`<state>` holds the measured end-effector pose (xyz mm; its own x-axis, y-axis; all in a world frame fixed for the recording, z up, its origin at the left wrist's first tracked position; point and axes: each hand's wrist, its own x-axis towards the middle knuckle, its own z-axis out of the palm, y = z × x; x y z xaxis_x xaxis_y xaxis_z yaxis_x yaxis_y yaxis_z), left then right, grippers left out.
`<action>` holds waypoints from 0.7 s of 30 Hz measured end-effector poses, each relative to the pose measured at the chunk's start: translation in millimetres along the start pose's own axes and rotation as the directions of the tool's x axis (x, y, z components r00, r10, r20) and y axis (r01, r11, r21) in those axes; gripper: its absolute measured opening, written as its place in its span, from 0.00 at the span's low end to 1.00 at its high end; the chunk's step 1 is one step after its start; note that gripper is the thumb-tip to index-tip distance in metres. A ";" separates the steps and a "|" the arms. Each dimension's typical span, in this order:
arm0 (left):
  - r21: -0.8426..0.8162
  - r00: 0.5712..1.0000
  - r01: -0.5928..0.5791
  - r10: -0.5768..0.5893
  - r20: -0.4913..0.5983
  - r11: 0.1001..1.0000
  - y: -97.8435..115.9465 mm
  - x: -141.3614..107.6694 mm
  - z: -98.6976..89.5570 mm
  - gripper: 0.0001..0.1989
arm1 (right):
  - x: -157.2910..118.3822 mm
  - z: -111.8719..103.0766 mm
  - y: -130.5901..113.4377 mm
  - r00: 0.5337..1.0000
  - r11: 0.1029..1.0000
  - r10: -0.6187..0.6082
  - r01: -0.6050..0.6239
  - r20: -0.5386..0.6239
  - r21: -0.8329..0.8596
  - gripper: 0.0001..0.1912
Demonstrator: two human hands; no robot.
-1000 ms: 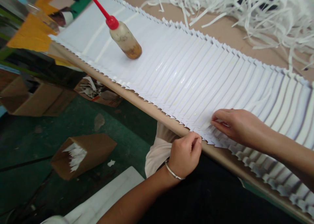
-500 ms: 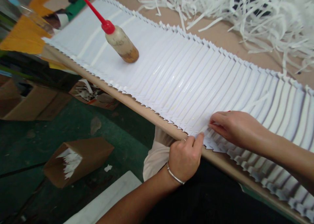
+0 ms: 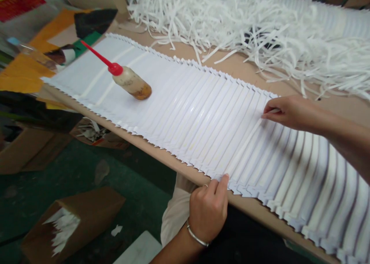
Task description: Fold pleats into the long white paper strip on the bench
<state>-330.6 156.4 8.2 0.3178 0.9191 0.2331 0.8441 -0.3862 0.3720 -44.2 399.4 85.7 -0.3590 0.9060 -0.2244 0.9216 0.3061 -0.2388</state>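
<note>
Right fingers pinch the far end of a white paper strip, its near end under the curled left hand, grip unclear, in an overlapping row across the desk — flat and glossy leftward, still ridged rightward.

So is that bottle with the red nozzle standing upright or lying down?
Lying on its side: the plastic bottle rests on the white paper strips, with its long red nozzle stretched out level.

Left hand: lower centre of frame, fingers loosely curled, pointing up-frame. Right hand: reaching in from the right edge, arm extended, thumb and fingertips pinched together.
</note>
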 end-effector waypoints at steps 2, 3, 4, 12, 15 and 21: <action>-0.007 1.000 -0.011 0.011 -0.002 1.000 -0.3 0.7 -0.6 0.19 | 4.8 5.3 -4.4 1.000 1.000 0.000 0.000 0.002 -0.002 0.10; -0.008 1.000 -0.014 0.014 -0.006 1.000 -0.5 1.0 -0.7 0.19 | 6.3 7.6 -5.6 1.000 1.000 -0.005 0.005 -0.003 -0.002 0.10; -0.010 1.000 -0.016 0.016 -0.011 1.000 -0.5 1.2 -0.7 0.19 | 7.4 9.4 -5.8 1.000 1.000 -0.012 0.012 -0.012 -0.001 0.11; -0.022 1.000 -0.005 0.004 -0.012 1.000 -1.0 0.4 0.9 0.18 | 18.6 14.9 2.3 1.000 0.999 -0.030 0.030 0.006 -0.022 0.10; -0.027 1.000 -0.003 0.003 -0.008 1.000 -1.2 -0.2 1.0 0.18 | 22.8 16.0 1.1 0.998 1.000 -0.021 0.021 0.051 -0.013 0.08; -0.036 1.000 -0.004 0.003 -0.018 0.999 -1.7 -1.3 2.4 0.19 | 29.5 13.6 11.1 0.999 0.999 -0.005 0.007 0.047 -0.035 0.10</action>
<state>-331.4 156.0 5.1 0.3124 0.9163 0.2506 0.8266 -0.3922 0.4037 -46.6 425.6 63.6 -0.3704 0.8896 -0.2671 0.9237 0.3224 -0.2072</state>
